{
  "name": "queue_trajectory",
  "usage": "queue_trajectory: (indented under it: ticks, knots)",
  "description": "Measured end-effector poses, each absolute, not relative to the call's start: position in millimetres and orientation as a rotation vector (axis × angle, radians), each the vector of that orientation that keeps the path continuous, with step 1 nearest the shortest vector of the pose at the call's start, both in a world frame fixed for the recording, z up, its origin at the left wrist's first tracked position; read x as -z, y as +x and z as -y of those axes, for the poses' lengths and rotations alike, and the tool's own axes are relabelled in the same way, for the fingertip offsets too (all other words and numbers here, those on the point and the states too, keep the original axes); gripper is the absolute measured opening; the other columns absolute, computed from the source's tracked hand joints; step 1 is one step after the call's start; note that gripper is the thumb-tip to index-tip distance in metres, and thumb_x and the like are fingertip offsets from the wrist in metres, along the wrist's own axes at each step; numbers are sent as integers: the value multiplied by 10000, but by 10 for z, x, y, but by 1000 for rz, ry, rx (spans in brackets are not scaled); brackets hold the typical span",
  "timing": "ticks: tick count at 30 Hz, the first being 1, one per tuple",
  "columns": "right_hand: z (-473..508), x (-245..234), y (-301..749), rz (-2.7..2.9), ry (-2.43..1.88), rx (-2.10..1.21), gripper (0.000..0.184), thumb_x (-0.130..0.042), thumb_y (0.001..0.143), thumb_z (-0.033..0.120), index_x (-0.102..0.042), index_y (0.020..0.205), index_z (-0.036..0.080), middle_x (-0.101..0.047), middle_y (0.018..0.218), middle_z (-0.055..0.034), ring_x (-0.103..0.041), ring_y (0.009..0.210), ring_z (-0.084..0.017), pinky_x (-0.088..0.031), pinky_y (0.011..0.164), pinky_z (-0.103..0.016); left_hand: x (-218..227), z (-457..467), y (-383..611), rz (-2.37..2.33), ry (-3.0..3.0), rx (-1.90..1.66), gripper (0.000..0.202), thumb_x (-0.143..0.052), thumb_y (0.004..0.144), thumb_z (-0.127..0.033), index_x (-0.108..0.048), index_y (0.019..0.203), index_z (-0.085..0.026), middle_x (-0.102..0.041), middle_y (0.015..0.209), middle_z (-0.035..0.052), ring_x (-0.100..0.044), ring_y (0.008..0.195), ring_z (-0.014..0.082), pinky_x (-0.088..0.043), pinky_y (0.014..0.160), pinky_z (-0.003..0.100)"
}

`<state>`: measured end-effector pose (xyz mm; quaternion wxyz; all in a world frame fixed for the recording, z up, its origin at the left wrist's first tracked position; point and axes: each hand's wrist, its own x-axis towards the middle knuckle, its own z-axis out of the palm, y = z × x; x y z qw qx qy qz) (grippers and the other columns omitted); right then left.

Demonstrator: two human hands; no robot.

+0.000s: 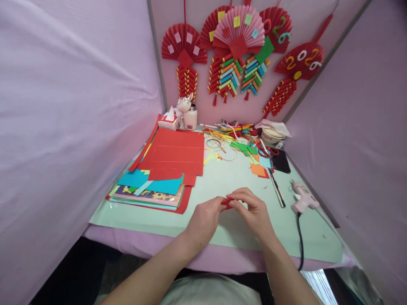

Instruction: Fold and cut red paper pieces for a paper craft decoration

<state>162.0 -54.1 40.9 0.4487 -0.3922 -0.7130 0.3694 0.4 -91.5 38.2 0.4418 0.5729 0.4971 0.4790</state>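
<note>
Both my hands meet over the front middle of the pale green table mat (254,235), pinching a small piece of red paper (227,203) between them. My left hand (205,216) grips its left end, fingers closed. My right hand (252,209) has thumb and fingertips closed on the right end. Much of the piece is covered by my fingers, so whether it is rolled or folded is hard to make out. To the left of my hands lies a stack of coloured paper (146,201), topped by large red sheets (178,148).
A pink glue gun (303,198) with a dark cord lies at right, near a pen-like tool (277,188) and a black pad (281,161). Red scissors (269,151), paper scraps (243,147), a bowl (271,135), a bottle (190,118) and a tissue box (169,120) sit farther back.
</note>
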Motion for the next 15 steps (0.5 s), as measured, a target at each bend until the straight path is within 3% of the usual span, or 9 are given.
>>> queue_trajectory:
  ticks: [9,15]
  knots:
    - [651,-408,1571,1739,-981,-782,103,-610,847,249,-697,794,262,-606,701,-21,-545,721,-185,-421,677,-336,-406,934,-6,-1252,1648,-1070,233,-451,911,-262,-682,895,-242,-702,809,23,-629,755,167,-408,700,230]
    - [649,-476,1584,1784,-984,-836,62,-611,847,251,-672,852,254,-636,828,-30,-558,795,-182,-413,704,-323,-411,940,-22,-1230,1670,-1057,247,-435,915,-251,-682,910,-243,-709,841,28,-643,772,169,-436,711,228]
